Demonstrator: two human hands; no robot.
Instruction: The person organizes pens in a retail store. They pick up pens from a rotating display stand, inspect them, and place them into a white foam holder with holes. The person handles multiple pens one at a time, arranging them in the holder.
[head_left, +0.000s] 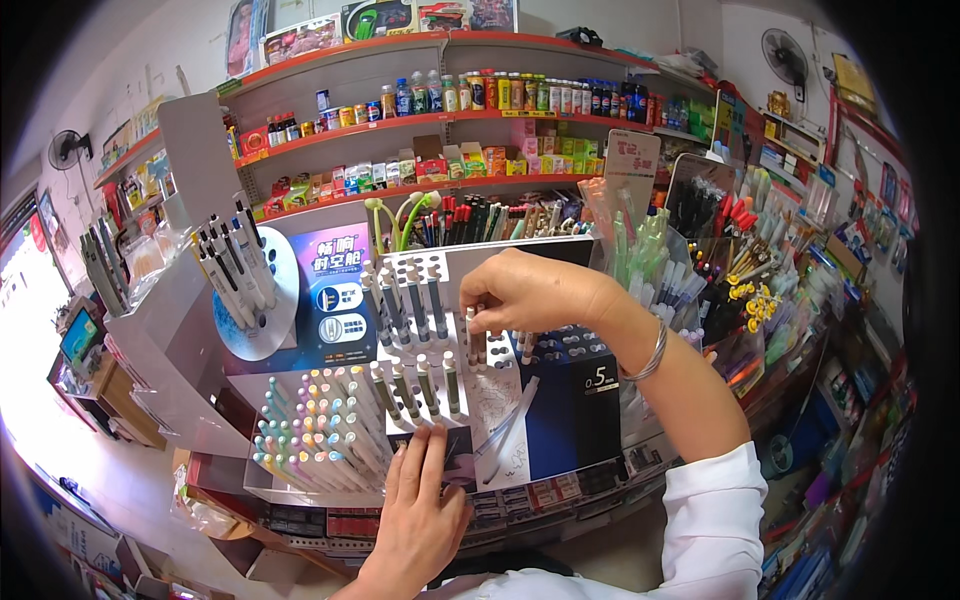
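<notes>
My right hand (517, 292) reaches over a cardboard pen display and pinches the top of a brown-and-white pen (472, 341). That pen stands upright beside another in the holes of the white section. My left hand (420, 487) is empty, its fingertips resting on the front edge of a pen stand (454, 442). Several grey-green pens (426, 390) with white tops stand in that stand. Behind them rise several dark grey pens (412, 307) in a higher tier. A navy display box (574, 420) with rows of holes and a few pens is on the right.
Pastel pens (322, 420) fill a clear tray at the left. A round display (255, 292) holds black-and-white pens behind it. Cups of pens (750, 300) crowd the right side. Shelves with bottles (517, 90) and boxed goods (442, 165) line the back wall.
</notes>
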